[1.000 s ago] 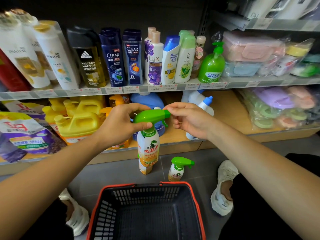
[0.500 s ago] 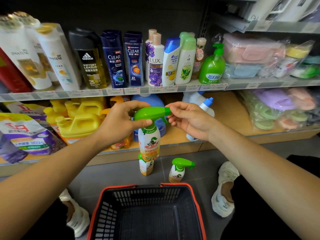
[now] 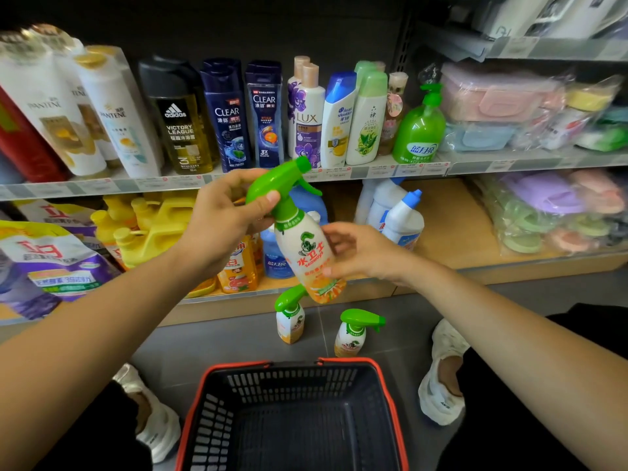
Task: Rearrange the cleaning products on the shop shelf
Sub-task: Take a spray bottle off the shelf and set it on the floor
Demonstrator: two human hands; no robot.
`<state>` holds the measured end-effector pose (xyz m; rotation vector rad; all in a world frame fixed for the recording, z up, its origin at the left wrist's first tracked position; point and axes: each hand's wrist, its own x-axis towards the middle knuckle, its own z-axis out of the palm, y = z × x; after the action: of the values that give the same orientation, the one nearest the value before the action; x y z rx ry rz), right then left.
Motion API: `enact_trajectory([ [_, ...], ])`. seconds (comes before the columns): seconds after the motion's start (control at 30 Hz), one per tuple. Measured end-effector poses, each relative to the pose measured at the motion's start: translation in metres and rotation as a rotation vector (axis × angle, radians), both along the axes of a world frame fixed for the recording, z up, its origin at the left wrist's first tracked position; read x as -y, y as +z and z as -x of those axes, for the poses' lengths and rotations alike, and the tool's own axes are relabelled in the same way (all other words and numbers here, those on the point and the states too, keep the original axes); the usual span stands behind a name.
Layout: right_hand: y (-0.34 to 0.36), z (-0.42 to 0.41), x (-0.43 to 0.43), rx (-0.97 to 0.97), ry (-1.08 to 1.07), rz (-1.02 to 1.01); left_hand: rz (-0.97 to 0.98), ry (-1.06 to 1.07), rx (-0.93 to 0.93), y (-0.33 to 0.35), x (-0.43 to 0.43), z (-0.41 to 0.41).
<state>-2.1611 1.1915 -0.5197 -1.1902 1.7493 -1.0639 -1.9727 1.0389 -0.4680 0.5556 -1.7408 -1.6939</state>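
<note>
Spray bottle (image 3: 309,256) tilts, left hand (image 3: 221,219) gripping its head, right hand (image 3: 360,249) touching its side with loose fingers (image 3: 339,232).

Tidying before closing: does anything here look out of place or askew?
Two white spray bottles with green trigger caps stand on the grey floor by the wooden shelf, not on it. A third tilts in the grip of the left hand.

green-topped white spray bottle (image 3: 307,253), red-rimmed black basket (image 3: 384,375)
</note>
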Motion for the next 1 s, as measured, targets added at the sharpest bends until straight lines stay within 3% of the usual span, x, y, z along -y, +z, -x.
enact_trajectory([
  [0.17, -0.009, 0.004, -0.004, -0.005, 0.061, -0.139, -0.130, 0.043, -0.067, 0.006, 0.011, -0.005],
  [0.3, -0.009, 0.001, -0.006, 0.053, 0.019, -0.091, -0.226, 0.084, -0.100, 0.004, 0.015, -0.007],
  [0.43, -0.001, -0.013, -0.007, 0.276, -0.008, -0.023, -0.223, 0.134, -0.129, 0.006, 0.019, -0.006],
  [0.6, 0.008, -0.031, -0.011, 0.700, 0.189, -0.056, -0.319, -0.017, -0.096, 0.010, 0.017, -0.002],
  [0.7, 0.010, -0.035, -0.013, 0.824, 0.238, -0.040, -0.339, -0.092, -0.096, 0.013, 0.018, 0.000],
  [0.8, 0.009, -0.037, -0.011, 0.718, 0.162, -0.014, -0.345, -0.066, -0.085, 0.011, 0.018, 0.001],
  [1.0, 0.003, -0.046, -0.007, 0.155, -0.140, 0.203, -0.358, 0.015, -0.020, 0.001, 0.019, 0.002],
])
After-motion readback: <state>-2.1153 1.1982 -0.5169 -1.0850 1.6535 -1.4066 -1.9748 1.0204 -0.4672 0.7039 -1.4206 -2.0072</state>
